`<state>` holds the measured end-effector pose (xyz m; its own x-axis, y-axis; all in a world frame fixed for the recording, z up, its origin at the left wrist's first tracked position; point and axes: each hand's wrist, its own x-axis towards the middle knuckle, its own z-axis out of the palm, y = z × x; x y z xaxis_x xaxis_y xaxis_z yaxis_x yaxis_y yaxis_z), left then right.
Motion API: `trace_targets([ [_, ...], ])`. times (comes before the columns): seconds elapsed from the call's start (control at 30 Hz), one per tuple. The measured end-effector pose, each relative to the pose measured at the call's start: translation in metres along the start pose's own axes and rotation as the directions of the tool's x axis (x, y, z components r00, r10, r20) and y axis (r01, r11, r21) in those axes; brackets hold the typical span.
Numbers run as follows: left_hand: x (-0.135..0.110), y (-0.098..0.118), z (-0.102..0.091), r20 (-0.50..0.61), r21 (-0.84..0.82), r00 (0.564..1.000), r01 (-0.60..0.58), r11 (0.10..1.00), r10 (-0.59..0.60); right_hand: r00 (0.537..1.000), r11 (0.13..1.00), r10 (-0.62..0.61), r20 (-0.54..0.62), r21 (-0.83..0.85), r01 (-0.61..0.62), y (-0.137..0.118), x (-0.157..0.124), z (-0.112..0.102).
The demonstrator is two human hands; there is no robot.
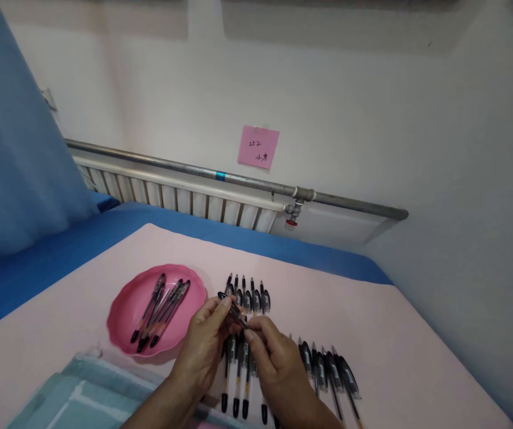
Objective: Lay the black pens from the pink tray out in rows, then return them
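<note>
My left hand (203, 342) pinches the capped end of a black pen (233, 308), held slanting above the pink surface. My right hand (278, 369) is closed on the same pen's lower end, thumb and forefinger together. Just behind the hands lies a row of pen caps (257, 300) with pen tips beyond them. Below and partly hidden by my hands are several pens (237, 384) side by side. To the right of my right hand, another row of pens (334, 372) has black caps lying against the barrels.
A pink scalloped bowl (120, 301) with several pens in it stands at the left. A folded blue-green cloth (81, 396) lies at the front left. Beyond the table are a radiator (185, 201), a metal pipe (354, 204) and a pink note (258, 147) on the wall.
</note>
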<state>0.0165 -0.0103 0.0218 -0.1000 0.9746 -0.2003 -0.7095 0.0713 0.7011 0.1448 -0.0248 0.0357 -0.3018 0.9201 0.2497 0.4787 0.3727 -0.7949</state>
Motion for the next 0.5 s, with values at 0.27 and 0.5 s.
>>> trace_targets([
  [0.27,-0.011,0.002,0.015,0.023,0.057,0.999,0.034,0.998,-0.035,1.0,0.996,0.004,-0.013,0.084,-0.002,-0.003,0.006,0.004],
  [0.5,0.017,0.082,-0.035,-0.135,0.717,0.902,-0.196,0.669,0.409,0.984,0.981,0.169,-0.06,0.111,-0.162,0.005,0.013,-0.008],
])
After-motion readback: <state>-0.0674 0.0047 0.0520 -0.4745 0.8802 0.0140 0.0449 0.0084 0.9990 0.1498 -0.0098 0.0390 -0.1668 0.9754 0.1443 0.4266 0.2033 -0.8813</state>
